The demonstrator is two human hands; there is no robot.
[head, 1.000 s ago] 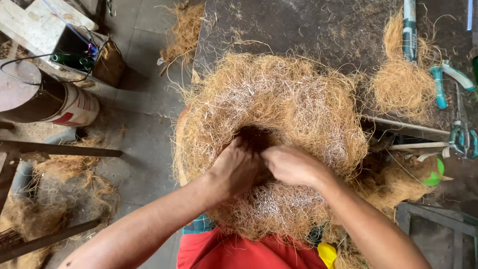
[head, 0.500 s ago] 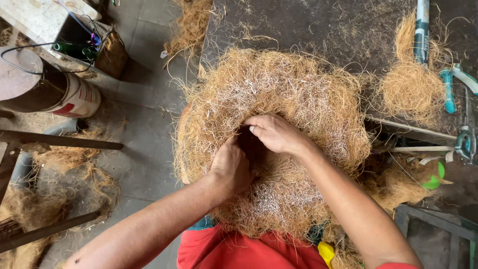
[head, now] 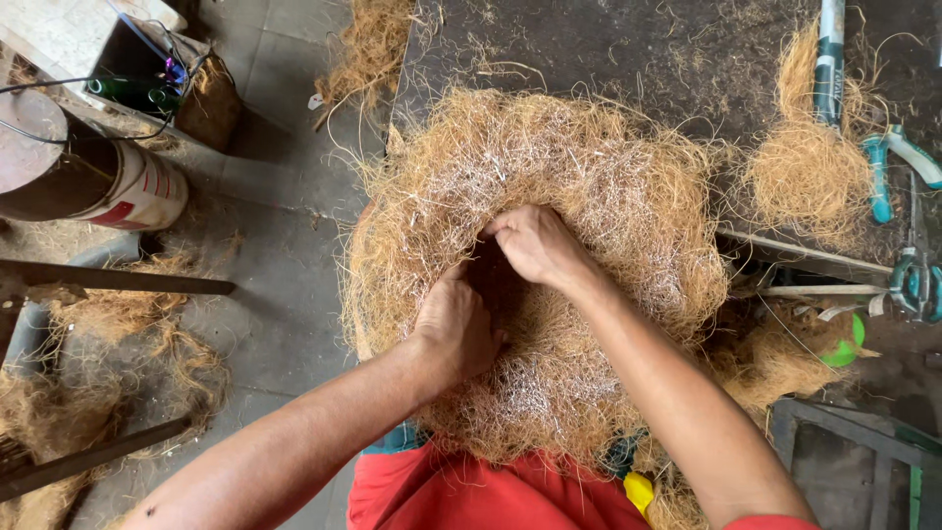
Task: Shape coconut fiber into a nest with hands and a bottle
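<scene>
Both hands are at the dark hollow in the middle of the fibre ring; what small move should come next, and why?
Probably press the left hand and right hand outward on the hollow's rim: the coir fibre ring looks loose and ragged around the dark centre.

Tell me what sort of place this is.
Probably a small craft workshop for plant fibre. Both hands, left hand and right hand, work a big fibre mound on a dark workbench; scissors lie beside it, and loose fibre litters the tiled floor.
</scene>
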